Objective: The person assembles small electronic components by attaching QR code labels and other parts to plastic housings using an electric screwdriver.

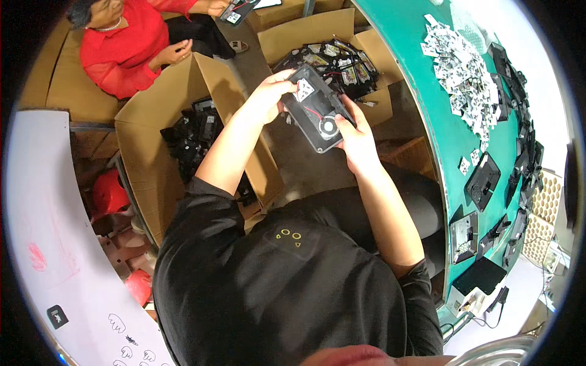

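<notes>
Both hands hold a black rectangular plastic housing (321,100), tilted, with its inner side up. My left hand (270,97) is closed on its upper left edge, the thumb by a small white circuit board (304,89) inside. My right hand (358,139) grips the lower right side, its thumb beside a round speaker (329,127). Thin red wires run between the board and the speaker. The fingers under the housing are partly hidden.
Cardboard boxes of black parts stand left (137,137) and ahead (305,33). A person in red (131,46) sits beyond, holding a similar part. The green table (421,79) at right carries a pile of small white boards (461,79) and several black housings (483,182). A whiteboard-like surface (46,201) lies left.
</notes>
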Tool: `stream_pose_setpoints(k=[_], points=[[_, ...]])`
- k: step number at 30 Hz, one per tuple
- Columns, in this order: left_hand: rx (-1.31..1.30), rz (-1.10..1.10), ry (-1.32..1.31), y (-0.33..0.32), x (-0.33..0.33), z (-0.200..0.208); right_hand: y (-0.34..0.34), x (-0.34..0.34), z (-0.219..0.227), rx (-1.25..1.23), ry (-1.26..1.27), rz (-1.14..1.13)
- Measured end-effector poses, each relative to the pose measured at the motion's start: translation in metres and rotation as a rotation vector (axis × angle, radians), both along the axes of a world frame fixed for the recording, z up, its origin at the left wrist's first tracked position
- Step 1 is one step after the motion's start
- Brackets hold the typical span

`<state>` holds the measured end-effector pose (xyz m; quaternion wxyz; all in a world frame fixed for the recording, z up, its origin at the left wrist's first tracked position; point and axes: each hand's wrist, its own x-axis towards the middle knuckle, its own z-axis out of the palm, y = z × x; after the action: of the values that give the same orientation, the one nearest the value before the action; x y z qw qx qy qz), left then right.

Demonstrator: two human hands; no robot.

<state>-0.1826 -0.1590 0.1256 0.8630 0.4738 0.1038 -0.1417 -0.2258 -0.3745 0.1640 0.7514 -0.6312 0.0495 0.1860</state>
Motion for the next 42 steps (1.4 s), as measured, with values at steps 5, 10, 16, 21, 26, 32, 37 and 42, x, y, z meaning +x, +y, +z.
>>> stream_pose_setpoints(k=[5, 10, 16, 21, 26, 32, 37, 42], points=[[-0.089, -0.045, -0.014, -0.006, 0.013, -0.013, 0.002, 0.006, -0.008, -0.017, -0.175, 0.0], [-0.065, -0.081, 0.026, -0.006, 0.019, -0.02, 0.003, 0.007, -0.008, -0.04, -0.108, 0.003], [-0.123, -0.061, 0.058, -0.009, 0.021, -0.025, 0.01, 0.007, -0.001, 0.001, -0.038, -0.018], [-0.052, -0.085, -0.007, -0.004, 0.024, -0.038, 0.008, 0.009, -0.001, -0.045, -0.041, -0.001], [-0.056, -0.104, 0.001, -0.005, 0.022, -0.027, 0.007, 0.009, 0.005, -0.051, -0.011, 0.0], [-0.116, -0.103, -0.001, -0.002, 0.016, -0.012, 0.009, 0.002, 0.01, -0.06, -0.073, -0.003], [-0.142, -0.072, -0.013, -0.002, 0.001, -0.004, 0.011, -0.008, 0.018, -0.146, -0.062, 0.014], [-0.151, -0.114, -0.059, 0.004, -0.003, -0.002, 0.009, -0.012, 0.014, -0.111, -0.126, 0.031]])
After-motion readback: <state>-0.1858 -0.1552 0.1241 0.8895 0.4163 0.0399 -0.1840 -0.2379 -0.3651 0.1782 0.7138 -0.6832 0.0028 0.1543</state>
